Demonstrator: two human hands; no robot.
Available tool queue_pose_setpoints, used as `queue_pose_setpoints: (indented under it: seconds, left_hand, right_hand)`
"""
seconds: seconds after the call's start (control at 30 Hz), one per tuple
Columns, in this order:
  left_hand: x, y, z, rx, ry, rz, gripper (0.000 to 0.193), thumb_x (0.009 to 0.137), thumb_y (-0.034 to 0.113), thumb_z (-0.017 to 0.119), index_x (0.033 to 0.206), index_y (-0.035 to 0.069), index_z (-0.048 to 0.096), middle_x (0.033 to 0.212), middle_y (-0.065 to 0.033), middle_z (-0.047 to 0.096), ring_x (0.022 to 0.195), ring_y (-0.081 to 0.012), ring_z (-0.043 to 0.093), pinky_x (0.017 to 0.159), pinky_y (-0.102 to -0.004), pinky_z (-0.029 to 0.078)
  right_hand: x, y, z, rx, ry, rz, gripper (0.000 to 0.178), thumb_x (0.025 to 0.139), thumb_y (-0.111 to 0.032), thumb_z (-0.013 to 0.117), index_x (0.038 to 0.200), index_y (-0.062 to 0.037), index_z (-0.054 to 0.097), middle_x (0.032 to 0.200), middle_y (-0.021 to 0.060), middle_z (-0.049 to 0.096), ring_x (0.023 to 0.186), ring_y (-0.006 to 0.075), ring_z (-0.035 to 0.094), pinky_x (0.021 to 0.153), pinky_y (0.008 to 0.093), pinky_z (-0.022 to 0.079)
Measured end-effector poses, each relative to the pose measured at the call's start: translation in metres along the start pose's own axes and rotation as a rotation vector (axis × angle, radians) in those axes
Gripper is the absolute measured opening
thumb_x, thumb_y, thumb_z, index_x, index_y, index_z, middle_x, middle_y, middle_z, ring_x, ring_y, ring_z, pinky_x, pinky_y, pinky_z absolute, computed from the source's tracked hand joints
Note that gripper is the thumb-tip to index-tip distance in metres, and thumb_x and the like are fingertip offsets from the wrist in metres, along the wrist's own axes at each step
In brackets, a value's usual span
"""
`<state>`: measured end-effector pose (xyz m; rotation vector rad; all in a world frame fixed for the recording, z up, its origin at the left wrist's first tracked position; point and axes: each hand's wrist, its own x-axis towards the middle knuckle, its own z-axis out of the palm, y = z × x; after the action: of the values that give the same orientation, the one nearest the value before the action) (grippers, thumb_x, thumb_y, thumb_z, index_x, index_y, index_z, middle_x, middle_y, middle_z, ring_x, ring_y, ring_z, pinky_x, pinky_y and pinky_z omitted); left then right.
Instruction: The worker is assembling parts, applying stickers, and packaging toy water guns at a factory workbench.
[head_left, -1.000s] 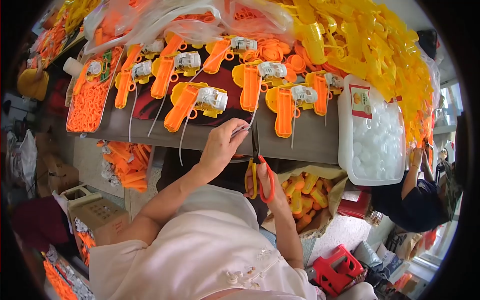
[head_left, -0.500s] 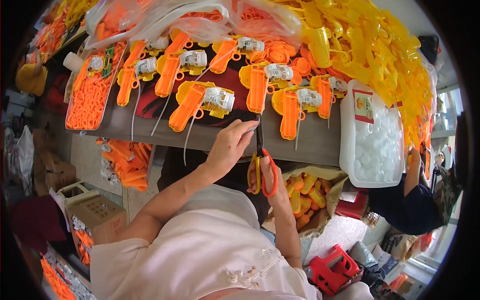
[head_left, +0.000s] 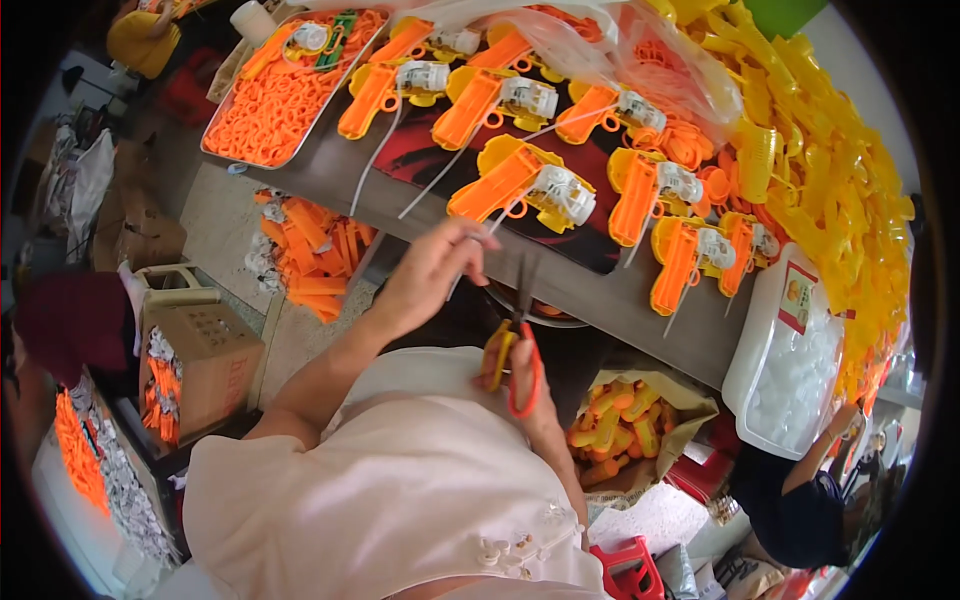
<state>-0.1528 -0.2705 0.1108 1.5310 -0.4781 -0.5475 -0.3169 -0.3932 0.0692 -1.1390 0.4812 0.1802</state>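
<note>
My left hand (head_left: 436, 268) is over the table's front edge, its thumb and fingers pinching a thin white cord (head_left: 497, 222). This cord hangs from the nearest toy gun (head_left: 497, 183), an orange and yellow half-shell with a clear-and-white mechanism in it. My right hand (head_left: 522, 380) grips scissors (head_left: 518, 335) with red and yellow handles, just in front of the table edge. The scissor blades point up toward the table, slightly parted and apart from the cord. More such toy guns (head_left: 633, 203) lie around in loose rows, several with white cords trailing.
A metal tray (head_left: 300, 158) of orange rings sits at the left. On the right are a white tub (head_left: 740, 400) of clear pieces and a heap of yellow shells (head_left: 830, 170). Below stands a sack (head_left: 690, 408) of orange-yellow parts. Another person's arm (head_left: 815, 455) shows at far right.
The view has swung, so the table sits tilted. My left hand has moved from beside the right-hand toy gun to the nearest gun's cord. The scissors have dropped back from the guns, blades parted.
</note>
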Motion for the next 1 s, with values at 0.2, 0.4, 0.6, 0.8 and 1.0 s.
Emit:
queue_pose_setpoints:
  seconds: [0.2, 0.4, 0.6, 0.8, 1.0]
  left_hand:
    - [-0.008, -0.031, -0.043, 0.471, 0.178, 0.129, 0.013, 0.101, 0.012, 0.046, 0.105, 0.001, 0.053, 0.081, -0.0044, 0.055, 0.063, -0.0129, 0.050, 0.062, -0.0280, 0.045]
    - [-0.010, -0.017, -0.026, 0.602, 0.198, 0.146, 0.017, 0.092, 0.014, 0.062, 0.100, -0.001, 0.060, 0.086, -0.0156, 0.065, 0.078, -0.0284, 0.066, 0.067, -0.0353, 0.050]
    - [-0.012, -0.014, -0.029, 0.640, 0.158, 0.185, 0.014, 0.089, 0.012, 0.065, 0.094, -0.001, 0.061, 0.086, -0.0131, 0.064, 0.074, -0.0274, 0.066, 0.064, -0.0338, 0.051]
    - [-0.014, -0.017, -0.029, 0.595, 0.128, 0.173, 0.013, 0.088, 0.010, 0.065, 0.092, -0.001, 0.058, 0.084, -0.0124, 0.061, 0.073, -0.0277, 0.063, 0.062, -0.0348, 0.049]
    - [-0.014, -0.019, -0.028, 0.720, 0.142, 0.225, 0.012, 0.089, 0.006, 0.062, 0.096, 0.001, 0.054, 0.083, -0.0139, 0.056, 0.073, -0.0312, 0.059, 0.065, -0.0380, 0.048]
  right_hand:
    - [0.023, 0.015, 0.049, -0.011, -0.036, 0.015, 0.057, 0.098, -0.059, 0.037, 0.099, -0.0028, 0.046, 0.079, 0.0054, 0.049, 0.067, 0.0138, 0.053, 0.064, 0.0302, 0.050]
    - [0.029, 0.032, 0.071, -0.080, -0.003, -0.004, 0.057, 0.099, -0.059, 0.034, 0.094, -0.0033, 0.043, 0.077, 0.0068, 0.049, 0.066, 0.0159, 0.053, 0.063, 0.0322, 0.051]
    - [0.030, 0.031, 0.081, -0.107, 0.032, -0.036, 0.056, 0.099, -0.058, 0.034, 0.092, -0.0033, 0.042, 0.075, 0.0074, 0.049, 0.063, 0.0162, 0.052, 0.061, 0.0326, 0.052]
    - [0.033, 0.038, 0.083, -0.070, 0.045, -0.071, 0.054, 0.100, -0.057, 0.034, 0.090, -0.0040, 0.043, 0.072, 0.0065, 0.049, 0.061, 0.0156, 0.052, 0.059, 0.0322, 0.051]
    - [0.034, 0.029, 0.082, -0.122, 0.111, -0.009, 0.066, 0.092, -0.071, 0.036, 0.088, -0.0054, 0.048, 0.059, 0.0027, 0.046, 0.049, 0.0131, 0.045, 0.044, 0.0272, 0.038]
